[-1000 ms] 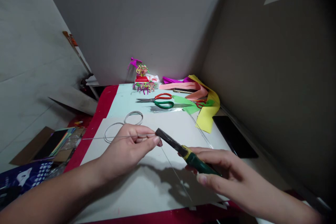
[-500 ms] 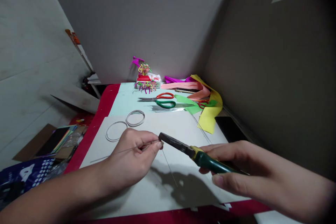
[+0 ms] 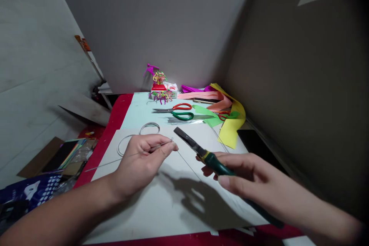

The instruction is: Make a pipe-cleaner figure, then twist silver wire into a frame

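My left hand (image 3: 140,163) pinches a thin metal wire (image 3: 115,162) between thumb and fingertips, and the wire runs out past both sides of the fingers. My right hand (image 3: 253,175) is shut around the green and yellow handle of a pair of long-nosed pliers (image 3: 198,150). The dark jaws of the pliers point up and left, close to the wire's tip but apart from my left fingers. Two loose wire coils (image 3: 149,128) lie on the white board (image 3: 161,203), partly behind my left hand.
Red-handled scissors (image 3: 181,107), green-handled scissors (image 3: 183,115) and a bundle of thin wires (image 3: 184,120) lie on a pale green sheet (image 3: 141,111). Coloured paper strips (image 3: 230,127), a pipe-cleaner craft (image 3: 159,88) and a dark phone (image 3: 253,140) sit beyond. Walls close in behind and right.
The pliers have swung to point further up, with their jaws lifted away from my left fingertips. My right hand has moved slightly left, and my left hand has changed little.
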Motion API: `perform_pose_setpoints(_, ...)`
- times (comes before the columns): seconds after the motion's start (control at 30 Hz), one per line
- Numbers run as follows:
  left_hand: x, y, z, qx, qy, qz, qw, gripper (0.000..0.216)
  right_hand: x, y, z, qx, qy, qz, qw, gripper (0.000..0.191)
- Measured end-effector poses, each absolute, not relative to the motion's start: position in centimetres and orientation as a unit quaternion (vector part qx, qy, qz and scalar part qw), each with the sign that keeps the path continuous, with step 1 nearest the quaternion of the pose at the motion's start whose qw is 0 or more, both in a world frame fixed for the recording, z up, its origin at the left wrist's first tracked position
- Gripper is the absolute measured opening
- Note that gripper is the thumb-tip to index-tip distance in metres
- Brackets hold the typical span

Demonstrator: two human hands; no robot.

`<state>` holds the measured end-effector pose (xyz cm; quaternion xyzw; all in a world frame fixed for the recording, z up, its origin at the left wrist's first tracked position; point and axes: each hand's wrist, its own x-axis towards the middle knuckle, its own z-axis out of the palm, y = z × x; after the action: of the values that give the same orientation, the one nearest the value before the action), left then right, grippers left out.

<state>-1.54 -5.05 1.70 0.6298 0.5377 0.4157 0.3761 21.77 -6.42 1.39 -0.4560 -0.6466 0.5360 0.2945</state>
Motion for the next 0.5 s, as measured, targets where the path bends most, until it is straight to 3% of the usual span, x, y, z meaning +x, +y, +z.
perform_pose_setpoints(0.13,-1.8,-5.2,1.4,0.634,0.544,0.419,0.356,0.018,21.2,-7.7,-0.4,-0.416,-0.665,0.527,0.326,0.02)
perform_pose_setpoints(0.5,-1.8,-5.1,1.8,0.648,0.523,0.399,0.384,0.019,21.7,-7.7,-1.3,-0.394,-0.688,0.527,0.308,0.021)
